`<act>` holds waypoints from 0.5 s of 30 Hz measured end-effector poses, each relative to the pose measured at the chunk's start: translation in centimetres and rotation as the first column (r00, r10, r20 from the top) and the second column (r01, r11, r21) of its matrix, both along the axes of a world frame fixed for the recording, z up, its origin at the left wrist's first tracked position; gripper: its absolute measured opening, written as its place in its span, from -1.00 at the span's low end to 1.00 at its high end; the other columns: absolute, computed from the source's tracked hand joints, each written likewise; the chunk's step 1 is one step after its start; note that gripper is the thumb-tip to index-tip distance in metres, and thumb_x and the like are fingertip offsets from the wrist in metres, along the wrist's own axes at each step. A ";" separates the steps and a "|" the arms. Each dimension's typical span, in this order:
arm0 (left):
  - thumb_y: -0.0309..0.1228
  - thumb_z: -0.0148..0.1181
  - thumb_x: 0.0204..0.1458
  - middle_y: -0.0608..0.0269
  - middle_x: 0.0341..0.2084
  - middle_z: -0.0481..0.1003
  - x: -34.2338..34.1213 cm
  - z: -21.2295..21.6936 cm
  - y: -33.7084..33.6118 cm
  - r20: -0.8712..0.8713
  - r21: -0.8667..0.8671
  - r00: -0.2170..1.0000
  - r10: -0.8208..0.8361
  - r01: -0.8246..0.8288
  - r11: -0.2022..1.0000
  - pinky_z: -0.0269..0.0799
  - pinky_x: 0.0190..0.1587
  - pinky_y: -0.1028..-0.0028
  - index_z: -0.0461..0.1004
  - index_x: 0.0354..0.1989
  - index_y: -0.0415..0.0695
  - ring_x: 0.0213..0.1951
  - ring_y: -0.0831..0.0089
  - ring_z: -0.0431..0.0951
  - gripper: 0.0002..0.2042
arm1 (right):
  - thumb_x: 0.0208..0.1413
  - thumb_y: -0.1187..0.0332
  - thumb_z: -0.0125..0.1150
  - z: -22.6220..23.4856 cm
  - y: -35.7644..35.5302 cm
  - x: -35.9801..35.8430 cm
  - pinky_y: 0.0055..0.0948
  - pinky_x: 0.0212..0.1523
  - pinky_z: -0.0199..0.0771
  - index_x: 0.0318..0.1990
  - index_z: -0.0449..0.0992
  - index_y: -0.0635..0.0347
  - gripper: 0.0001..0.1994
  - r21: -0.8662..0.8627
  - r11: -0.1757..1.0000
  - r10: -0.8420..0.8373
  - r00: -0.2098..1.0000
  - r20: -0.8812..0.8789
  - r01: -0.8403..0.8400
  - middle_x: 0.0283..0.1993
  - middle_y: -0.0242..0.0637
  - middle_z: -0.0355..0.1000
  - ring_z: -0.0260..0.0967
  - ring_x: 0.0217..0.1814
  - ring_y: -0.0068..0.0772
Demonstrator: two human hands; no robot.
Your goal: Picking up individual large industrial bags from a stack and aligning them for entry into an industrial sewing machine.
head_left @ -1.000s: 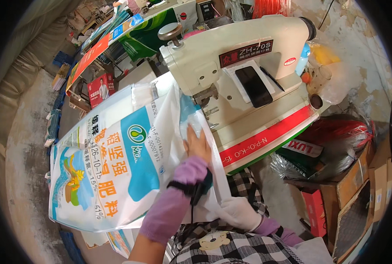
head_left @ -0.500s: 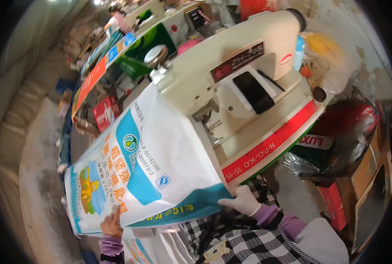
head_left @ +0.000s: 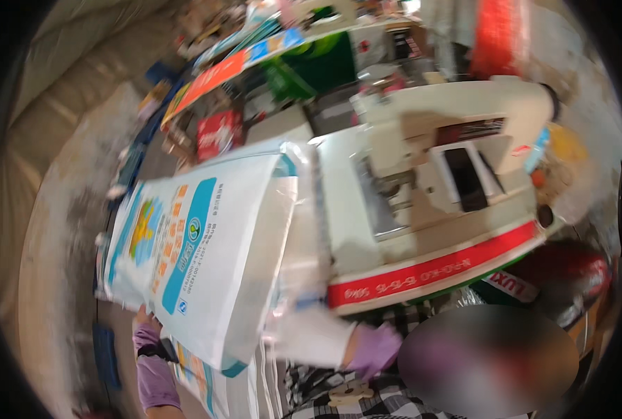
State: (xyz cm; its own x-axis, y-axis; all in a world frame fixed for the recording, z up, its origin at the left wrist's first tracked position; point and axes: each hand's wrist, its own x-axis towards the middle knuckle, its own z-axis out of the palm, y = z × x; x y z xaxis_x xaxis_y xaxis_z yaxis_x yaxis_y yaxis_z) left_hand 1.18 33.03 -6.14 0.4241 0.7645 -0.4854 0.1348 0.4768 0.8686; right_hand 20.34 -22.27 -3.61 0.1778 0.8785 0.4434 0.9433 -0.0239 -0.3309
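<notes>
A white woven sack (head_left: 244, 279) with blue and orange print slants across the left and middle, its right end beside the sewing machine (head_left: 422, 258). My left hand (head_left: 145, 318), below a purple sleeve, closes on the sack's near left edge; its fingers are partly hidden. Reaching in from the right, my right hand (head_left: 307, 339) in a white glove is close to the sack's near right corner. Motion smears it, so its fingers and any hold cannot be made out. A pale blurred strip (head_left: 304, 237) runs between sack and machine.
More printed sacks (head_left: 244, 387) lie stacked near my lap. A dark phone (head_left: 464, 180) rests on the machine's bed. Behind stand a red box (head_left: 218, 134) and a green panel (head_left: 311, 66). A blue bottle (head_left: 536, 150) stands at the right. A blurred oval covers the lower right.
The sack has come away from the machine's needle area and shifted left. My right hand has moved left and is now smeared. The view has swung, placing the machine farther right and lower.
</notes>
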 end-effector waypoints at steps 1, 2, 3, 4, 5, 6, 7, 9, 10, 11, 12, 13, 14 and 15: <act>-0.14 -0.07 0.20 0.05 -0.16 0.52 2.8 -2.2 -6.7 0.156 0.270 0.921 -0.356 0.307 0.913 0.51 -0.11 0.19 0.32 0.10 -0.22 -0.17 0.21 0.56 -0.56 | 0.06 0.28 0.10 0.2 -1.2 2.9 -0.29 -0.32 0.45 -0.37 0.48 0.12 -0.87 0.049 0.976 -0.197 0.960 -0.198 0.210 -0.42 -0.20 0.42 0.46 -0.30 -0.24; -0.06 -0.06 0.18 0.04 -0.15 0.52 2.8 -1.3 -10.8 -0.033 0.507 0.836 -0.548 0.486 0.712 0.51 -0.09 0.20 0.37 0.05 -0.20 -0.17 0.16 0.56 -0.54 | 0.02 0.23 0.18 -0.6 -0.6 7.0 -0.25 -0.29 0.45 -0.33 0.50 0.17 -0.80 0.302 0.860 -0.344 0.904 -0.254 0.412 -0.42 -0.14 0.44 0.44 -0.32 -0.15; -0.09 -0.02 0.16 0.04 -0.11 0.50 -1.4 -0.8 -12.1 -0.009 0.328 0.927 -0.376 0.358 0.874 0.49 -0.05 0.19 0.34 0.08 -0.20 -0.12 0.15 0.54 -0.54 | -0.03 0.18 0.23 5.6 -0.9 9.4 -0.25 -0.25 0.45 -0.28 0.53 0.20 -0.72 0.110 0.860 -0.376 0.764 -0.525 0.498 -0.41 -0.10 0.45 0.43 -0.30 -0.10; -0.12 0.01 0.14 0.04 -0.08 0.48 -3.1 -1.5 -14.1 0.023 0.121 0.973 -0.230 0.225 0.967 0.46 0.00 0.19 0.31 0.11 -0.21 -0.07 0.14 0.52 -0.52 | -0.03 0.16 0.23 6.8 0.2 12.5 -0.24 -0.18 0.44 -0.11 0.50 0.21 -0.62 0.314 0.726 -0.394 0.745 -0.539 0.611 -0.31 -0.05 0.46 0.43 -0.21 -0.10; -0.16 0.04 0.11 0.05 -0.02 0.44 -4.4 -2.9 -17.4 0.107 0.082 0.982 -0.153 0.145 0.986 0.42 0.05 0.18 0.25 0.16 -0.21 -0.01 0.13 0.48 -0.49 | -0.03 0.18 0.23 7.3 2.1 15.0 -0.09 -0.05 0.38 -0.01 0.46 0.16 -0.57 0.487 0.651 -0.465 0.813 -0.350 0.582 -0.10 0.00 0.43 0.38 -0.03 -0.01; -0.20 0.07 0.08 0.06 0.04 0.41 -4.8 -4.2 -21.4 0.196 0.037 0.977 -0.084 0.079 0.996 0.37 0.11 0.17 0.20 0.20 -0.22 0.05 0.12 0.44 -0.45 | -0.03 0.17 0.23 6.3 4.1 16.7 -0.10 -0.05 0.39 0.00 0.45 0.19 -0.56 0.470 0.660 -0.540 0.805 -0.247 0.586 -0.07 0.01 0.43 0.39 -0.03 0.02; -0.27 0.10 0.03 0.08 0.13 0.33 -4.7 -3.9 -25.5 0.286 0.009 0.951 -0.115 0.117 0.993 0.29 0.19 0.16 0.11 0.26 -0.21 0.13 0.10 0.37 -0.39 | -0.02 0.15 0.23 3.9 6.1 17.9 -0.12 -0.05 0.40 0.01 0.44 0.21 -0.54 0.452 0.665 -0.608 0.783 -0.135 0.594 -0.05 0.01 0.44 0.39 -0.03 0.05; -0.27 0.10 0.07 0.09 0.10 0.34 -5.3 -4.6 -31.0 0.244 -0.045 0.970 -0.015 0.027 0.999 0.30 0.18 0.13 0.11 0.28 -0.12 0.15 0.08 0.34 -0.41 | 0.01 0.17 0.20 -1.7 8.5 19.9 -0.13 0.03 0.36 0.06 0.40 0.22 -0.53 -0.020 0.853 -0.485 0.780 -0.395 0.521 -0.04 0.04 0.44 0.38 0.00 0.10; -0.18 0.11 0.10 0.10 0.11 0.33 -7.6 -6.8 -31.6 0.186 -0.060 0.982 0.037 -0.026 0.998 0.36 0.10 0.11 0.12 0.27 -0.07 0.13 0.12 0.35 -0.41 | 0.03 0.21 0.16 -4.8 10.0 19.2 -0.13 0.03 0.36 0.07 0.39 0.21 -0.55 -0.072 0.916 -0.388 0.826 -0.409 0.395 -0.06 0.06 0.45 0.39 -0.02 0.12; -0.06 0.09 0.12 0.12 0.09 0.34 -5.2 -4.6 -35.4 0.099 -0.121 0.995 0.014 -0.002 0.993 0.43 0.02 0.13 0.16 0.24 -0.09 0.08 0.20 0.40 -0.42 | 0.06 0.24 0.12 -8.3 9.6 19.2 -0.12 0.03 0.36 0.09 0.38 0.20 -0.57 -0.147 0.947 -0.322 0.858 -0.399 0.286 -0.08 0.08 0.45 0.40 -0.04 0.14; -0.02 0.05 0.13 0.18 0.05 0.39 -4.5 -4.7 -36.3 0.033 -0.133 0.997 0.072 -0.067 0.989 0.46 -0.07 0.06 0.19 0.22 -0.06 0.03 0.21 0.44 -0.44 | 0.07 0.27 0.10 -10.6 9.8 18.5 -0.11 0.01 0.38 0.10 0.37 0.18 -0.58 -0.020 0.940 -0.323 0.868 -0.377 0.341 -0.09 0.09 0.46 0.41 -0.06 0.13; 0.03 0.02 0.15 0.24 0.01 0.43 -4.1 -5.2 -36.8 -0.039 -0.157 0.991 0.129 -0.134 0.979 0.50 -0.15 -0.01 0.21 0.21 -0.04 -0.03 0.22 0.49 -0.45 | 0.08 0.30 0.08 -12.3 9.5 18.1 -0.10 -0.02 0.39 0.12 0.37 0.15 -0.59 0.099 0.918 -0.327 0.874 -0.359 0.384 -0.10 0.10 0.46 0.42 -0.07 0.11; 0.05 -0.01 0.15 0.21 -0.03 0.45 -5.1 -6.1 -36.1 0.017 -0.113 0.992 0.125 -0.122 0.986 0.51 -0.18 0.06 0.24 0.18 -0.08 -0.07 0.23 0.51 -0.44 | 0.10 0.31 0.06 -11.5 9.5 16.8 -0.12 -0.03 0.40 0.14 0.36 0.14 -0.58 0.078 0.895 -0.374 0.835 -0.402 0.439 -0.09 0.08 0.46 0.43 -0.07 0.07; 0.08 -0.04 0.16 0.19 -0.07 0.47 -6.9 -7.6 -34.7 0.061 -0.067 0.990 0.128 -0.124 0.990 0.53 -0.21 0.14 0.26 0.16 -0.13 -0.11 0.25 0.53 -0.43 | 0.11 0.33 0.04 -9.5 9.2 15.0 -0.14 -0.03 0.41 0.17 0.34 0.12 -0.57 0.044 0.874 -0.416 0.791 -0.448 0.484 -0.07 0.05 0.46 0.45 -0.07 0.03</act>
State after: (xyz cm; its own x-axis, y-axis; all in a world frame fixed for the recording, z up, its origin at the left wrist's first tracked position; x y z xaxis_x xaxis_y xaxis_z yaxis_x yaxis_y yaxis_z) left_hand -5.68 -1.65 -13.72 0.3587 0.7824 -0.5091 0.0150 0.5404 0.8412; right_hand 35.39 -13.10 -13.11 0.7315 0.5820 0.3552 0.6117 -0.3302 -0.7189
